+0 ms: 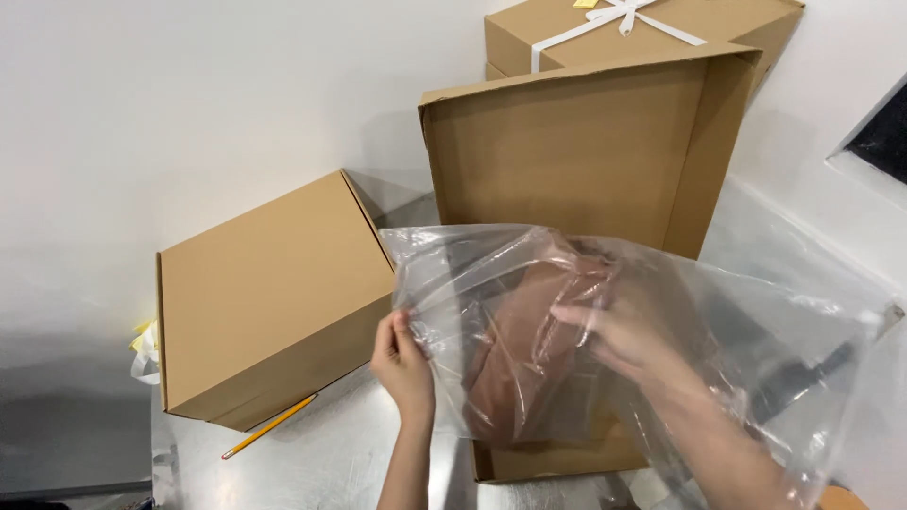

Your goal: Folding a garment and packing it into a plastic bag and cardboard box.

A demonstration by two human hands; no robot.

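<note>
At the far left edge, a small bundle of white ribbon with a yellow tag (144, 351) peeks out from behind a closed brown cardboard box (269, 297) that lies tilted on the shiny metal table (321, 467). A yellow pencil (269, 427) lies on the table just below that box, angled up to the right.

Next comes the left hand (402, 364), fingers pressed together, pinching the left edge of a large clear plastic bag (756, 321). Just to its right, inside the bag, is a folded reddish-brown item (520, 368), its kind not clear; its long axis runs roughly top to bottom, and it hangs over an open cardboard box (567, 151) whose raised lid stands behind it. The right hand (619, 331) reaches from the right, under or within the film, its fingers curled against the upper part of the brown item; whether it truly grips the item cannot be told through the wrinkled plastic. Both hands are close to the item, the right one touching it, the left one just beside it at the bag's mouth.

At the top, a further closed box tied with white ribbon (624, 19) stands against the white wall, a small yellow tag at its top edge.
</note>
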